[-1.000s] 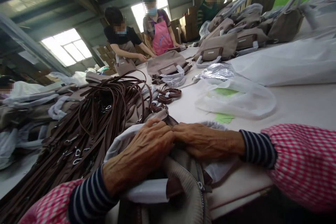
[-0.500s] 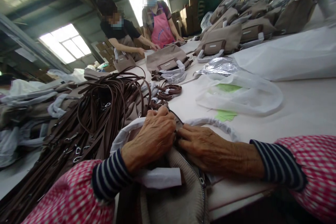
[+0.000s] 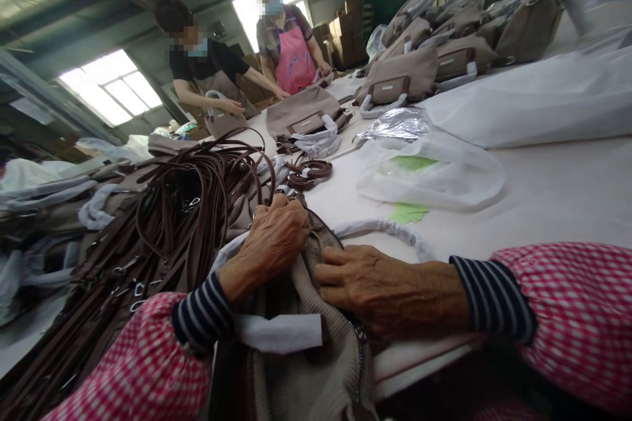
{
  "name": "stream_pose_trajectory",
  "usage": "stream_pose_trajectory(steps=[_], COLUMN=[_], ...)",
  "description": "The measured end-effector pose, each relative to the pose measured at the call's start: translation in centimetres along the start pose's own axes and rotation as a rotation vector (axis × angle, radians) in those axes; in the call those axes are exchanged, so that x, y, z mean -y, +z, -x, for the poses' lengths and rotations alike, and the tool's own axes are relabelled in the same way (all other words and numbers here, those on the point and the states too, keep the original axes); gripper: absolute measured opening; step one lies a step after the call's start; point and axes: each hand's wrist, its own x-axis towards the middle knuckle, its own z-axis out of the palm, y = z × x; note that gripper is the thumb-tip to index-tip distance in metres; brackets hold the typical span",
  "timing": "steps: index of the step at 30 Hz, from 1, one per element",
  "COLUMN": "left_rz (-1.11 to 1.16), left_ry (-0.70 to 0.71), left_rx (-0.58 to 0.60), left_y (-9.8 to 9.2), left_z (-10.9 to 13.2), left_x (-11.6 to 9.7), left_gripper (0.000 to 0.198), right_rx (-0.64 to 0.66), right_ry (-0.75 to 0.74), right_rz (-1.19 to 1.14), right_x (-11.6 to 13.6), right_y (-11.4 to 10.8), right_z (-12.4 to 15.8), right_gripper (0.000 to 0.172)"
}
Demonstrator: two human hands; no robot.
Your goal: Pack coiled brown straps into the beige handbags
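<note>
A taupe handbag (image 3: 316, 355) with a zipper lies at the near table edge, its handles wrapped in white paper (image 3: 279, 332). My left hand (image 3: 274, 237) is curled into a grip on the bag's far upper edge. My right hand (image 3: 382, 289) lies on the bag beside the zipper, fingers pressed on the fabric and pointing left. Both fingertips almost meet at the bag's top.
A heap of brown leather straps (image 3: 162, 223) with metal clips lies to the left. White plastic bags (image 3: 429, 174) and green paper rest on the white table (image 3: 557, 197). More taupe handbags (image 3: 402, 79) pile up farther back. Three other people stand at the far end.
My left hand has moved forward and clenched on the bag's edge. My right hand has slid back a little along the zipper. The bag's top has been pulled up between the hands.
</note>
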Motion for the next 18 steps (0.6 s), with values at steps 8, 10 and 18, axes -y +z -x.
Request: stream_pose_trajectory(steps=[8, 10, 18], left_rz=[0.244, 0.347, 0.383], left_ry=[-0.254, -0.329, -0.086], left_rx=[-0.062, -0.136, -0.267], left_y=[0.0, 1.1, 2.4], left_z=[3.6, 4.3, 4.9], left_x=[-0.3, -0.3, -0.2], left_gripper=[0.016, 0.013, 0.018], right_rx=[0.009, 0.027, 0.091], right_ry=[0.042, 0.064, 0.183], right_rz=[-0.057, -0.088, -0.178], right_x=[0.2, 0.2, 0.6], right_y=[-0.2, -0.3, -0.7], right_z=[-0.2, -0.3, -1.1], right_gripper=[0.013, 0.013, 0.012])
